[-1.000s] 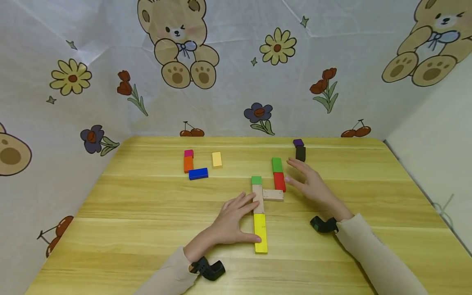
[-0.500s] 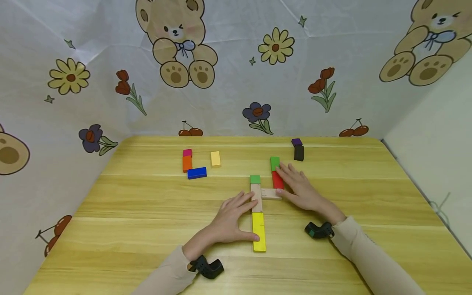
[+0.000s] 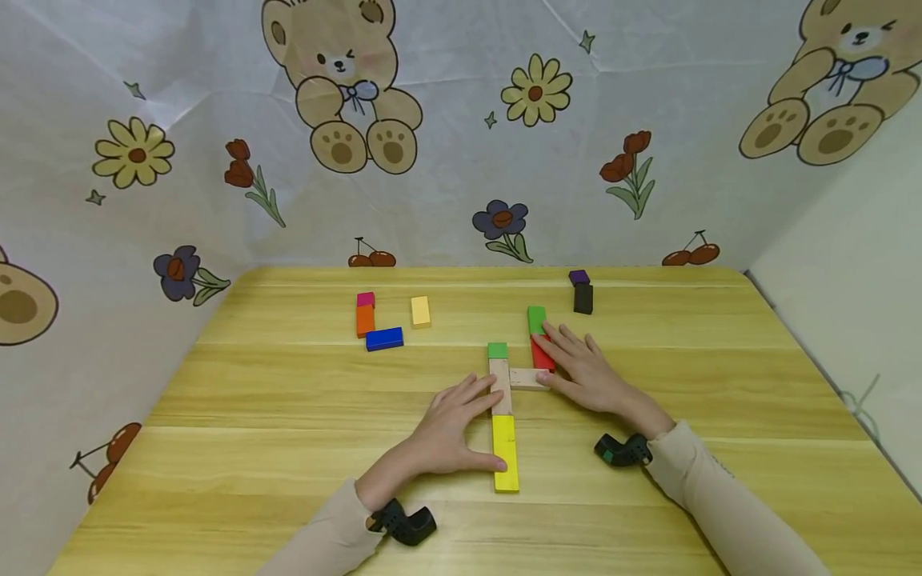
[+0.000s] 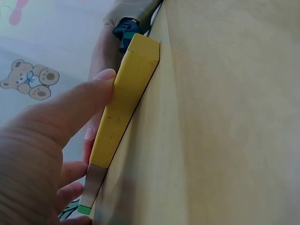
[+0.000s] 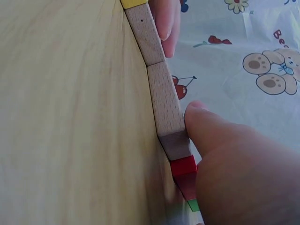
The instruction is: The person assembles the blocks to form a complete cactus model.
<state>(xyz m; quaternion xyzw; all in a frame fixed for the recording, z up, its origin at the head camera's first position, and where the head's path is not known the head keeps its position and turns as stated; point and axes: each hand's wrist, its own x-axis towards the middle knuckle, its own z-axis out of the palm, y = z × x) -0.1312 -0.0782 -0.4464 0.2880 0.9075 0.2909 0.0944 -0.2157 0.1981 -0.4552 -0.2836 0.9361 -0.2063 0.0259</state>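
Note:
In the head view, my left hand [image 3: 446, 440] lies spread along the left of a row of wooden blocks. Its thumb rests on the yellow block [image 3: 506, 470], and its fingertips touch the upright plain block [image 3: 499, 366]. A small green block [image 3: 497, 350] caps that row. My right hand [image 3: 587, 380] spreads over a second plain block [image 3: 524, 379], which juts out sideways, and over the red block [image 3: 542, 361]. The thumb is at the plain block's right end, the fingers over the red one. A longer green block [image 3: 536, 318] continues beyond the red.
At the back left of the wooden table [image 3: 288, 480] lie a magenta block [image 3: 366, 299], an orange block [image 3: 365, 321], a blue block [image 3: 385, 339] and a pale yellow block [image 3: 421, 312]. Back right are a purple block [image 3: 579, 278] and a black block [image 3: 583, 299].
My right hand has come left and down from beside the red block onto it and the sideways plain block. The left hand stays in place; the blocks look unmoved.

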